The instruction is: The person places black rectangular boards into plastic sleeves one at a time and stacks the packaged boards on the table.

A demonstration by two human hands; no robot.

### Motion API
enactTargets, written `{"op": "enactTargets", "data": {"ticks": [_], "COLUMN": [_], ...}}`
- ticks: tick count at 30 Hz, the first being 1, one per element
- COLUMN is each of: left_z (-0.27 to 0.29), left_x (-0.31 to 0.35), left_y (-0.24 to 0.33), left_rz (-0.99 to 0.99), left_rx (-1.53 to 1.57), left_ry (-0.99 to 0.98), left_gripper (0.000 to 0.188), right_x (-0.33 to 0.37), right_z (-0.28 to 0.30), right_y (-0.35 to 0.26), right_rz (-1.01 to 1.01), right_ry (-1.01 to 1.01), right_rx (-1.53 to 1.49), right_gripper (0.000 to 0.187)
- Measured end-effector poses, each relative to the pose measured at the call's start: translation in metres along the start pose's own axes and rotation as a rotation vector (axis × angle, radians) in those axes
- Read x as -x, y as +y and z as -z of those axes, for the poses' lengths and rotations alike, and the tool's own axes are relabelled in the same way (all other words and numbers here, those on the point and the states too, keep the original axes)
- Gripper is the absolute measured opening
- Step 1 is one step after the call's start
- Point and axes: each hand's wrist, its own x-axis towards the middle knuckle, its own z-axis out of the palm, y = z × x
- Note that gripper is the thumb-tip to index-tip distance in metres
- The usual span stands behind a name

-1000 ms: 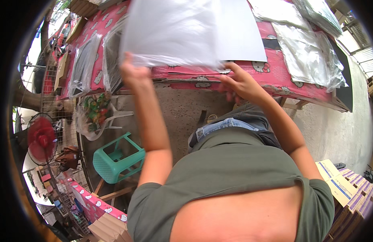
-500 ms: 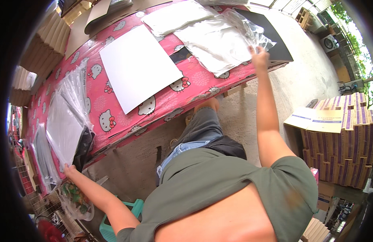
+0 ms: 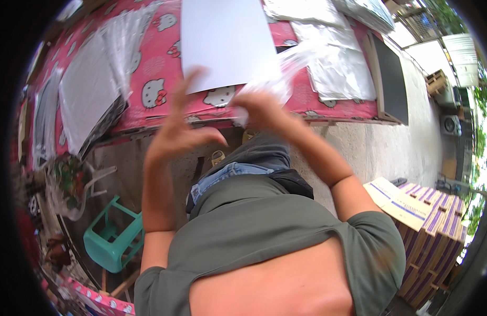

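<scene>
At left, bagged grey sheets [image 3: 93, 73] lie on the pink patterned table cover [image 3: 159, 55]. The left hand [image 3: 177, 130] is spread, thumb apart from fingers, holding nothing. At centre, a white sheet [image 3: 227, 45] lies flat, beyond the hands. The right hand [image 3: 262, 110] appears to pinch a clear plastic sleeve [image 3: 285, 71]; blur obscures the exact contact. The step in hand appears to be sleeve handling; the next move probably calls for a left-hand grip. Near right, cartons [image 3: 430, 237] and a pale yellow panel [image 3: 404, 203] carry print.
</scene>
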Motion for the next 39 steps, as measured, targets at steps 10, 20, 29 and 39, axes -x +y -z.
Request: {"op": "enactTargets", "data": {"ticks": [10,20,29,39], "left_z": [-0.026,-0.044,-0.055,-0.042], "left_x": [0.025,0.02,0.029,0.037], "left_y": [0.017,0.021,0.002,0.034], "left_rz": [0.278,0.343,-0.082,0.296], "left_rx": [0.585,0.955,0.603,1.041], "left_ry": [-0.089,-0.179,0.592,0.213], "left_gripper": [0.033,0.033,0.013,0.027], "right_x": [-0.015,-0.003,0.041,0.021], "right_z": [0.076,0.086,0.088,0.084], "right_y": [-0.062,-0.076,-0.048,-0.049], "right_rz": [-0.37,-0.359,-0.486,-0.439], "right_ry": [0.069,-0.227,0.285,0.811], "right_rx": [-0.484,-0.455,-0.501,-0.631], "right_gripper": [0.007,0.017,0.01,0.019]}}
